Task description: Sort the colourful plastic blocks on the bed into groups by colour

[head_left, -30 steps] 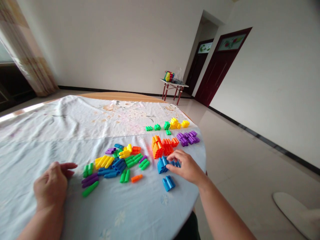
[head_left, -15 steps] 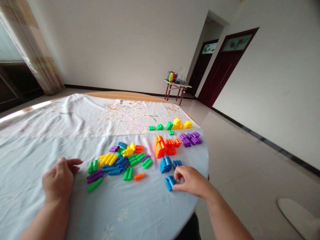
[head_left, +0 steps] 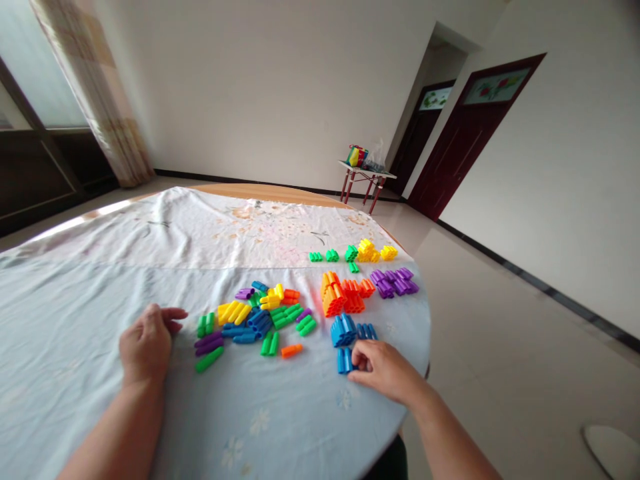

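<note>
My right hand is at the table's right side, thumb and fingers closed on the edge of a small row of blue bullet-shaped plastic blocks. Its fingers cover part of that row. Just beyond are a stacked blue cluster and another short blue row. My left hand rests on the cloth, holding nothing, its fingers stretched toward the mixed pile. Nearest to it are green blocks, purple blocks and a single green piece.
The mixed pile includes yellow blocks and a lone orange piece. Orange, purple, yellow and green groups stand farther right. A cloth covers the rounded table. A small side table stands by the wall.
The view has swung slightly left. The blue row under my right hand has turned straighter and lies closer to the stacked blue cluster. My left hand stays resting on the cloth.
</note>
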Demonstrator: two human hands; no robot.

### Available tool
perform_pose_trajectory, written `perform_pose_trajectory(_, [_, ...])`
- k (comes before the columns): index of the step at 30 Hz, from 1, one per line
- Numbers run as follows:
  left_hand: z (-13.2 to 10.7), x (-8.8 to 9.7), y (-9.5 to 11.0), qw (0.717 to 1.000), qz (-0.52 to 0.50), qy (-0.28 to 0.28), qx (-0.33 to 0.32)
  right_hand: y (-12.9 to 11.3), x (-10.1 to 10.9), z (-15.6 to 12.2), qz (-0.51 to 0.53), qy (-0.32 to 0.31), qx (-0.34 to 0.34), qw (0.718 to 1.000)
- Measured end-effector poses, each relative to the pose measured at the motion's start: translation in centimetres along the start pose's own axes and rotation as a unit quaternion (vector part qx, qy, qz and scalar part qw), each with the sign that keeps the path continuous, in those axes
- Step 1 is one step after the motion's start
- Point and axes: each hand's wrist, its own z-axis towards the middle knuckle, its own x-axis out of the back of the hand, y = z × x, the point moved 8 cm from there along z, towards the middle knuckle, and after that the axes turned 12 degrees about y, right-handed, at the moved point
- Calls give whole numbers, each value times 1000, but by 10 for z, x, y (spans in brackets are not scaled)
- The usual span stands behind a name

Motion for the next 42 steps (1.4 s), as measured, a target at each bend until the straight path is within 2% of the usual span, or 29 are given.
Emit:
perform_pose_trajectory(4, [-2, 1, 3, 1000, -13, -5, 0, 3, 2, -2, 5, -9, -9, 1000])
perform_pose_trajectory(7, [-3, 1, 4, 1000, -19, -8, 3, -8, 7, -3, 22, -9, 6, 1000])
perform_pose_trajectory(12, [-4, -2, 4, 999, -35, -17, 16, -63, 12, 8, 70, 51, 84, 993])
perform_pose_trajectory(15, [-4, -2, 4, 999, -45, -19, 20, -101, -7, 24, 84, 57, 150, 984])
perform_pose_trajectory(18, [-3, -1, 2, 998, -51, -18, 20, -121, -31, 46, 63, 75, 184, 978])
perform_pose_trajectory(22, [-2, -2, 0, 998, -58, -20, 15, -116, -56, 75, -14, 114, 154, 981])
perform_pose_trajectory(28, [-1, -3, -2, 998, -67, -18, 8, -112, -80, 88, -57, 94, 141, 984])
perform_pose_trajectory(34, [-1, -2, 0, 997, -71, -10, 4, -120, -81, 79, -34, 86, 171, 981])
perform_pose_trajectory(42, [-2, -2, 2, 997, -71, -10, 2, -129, -62, 73, 28, 123, 177, 976])
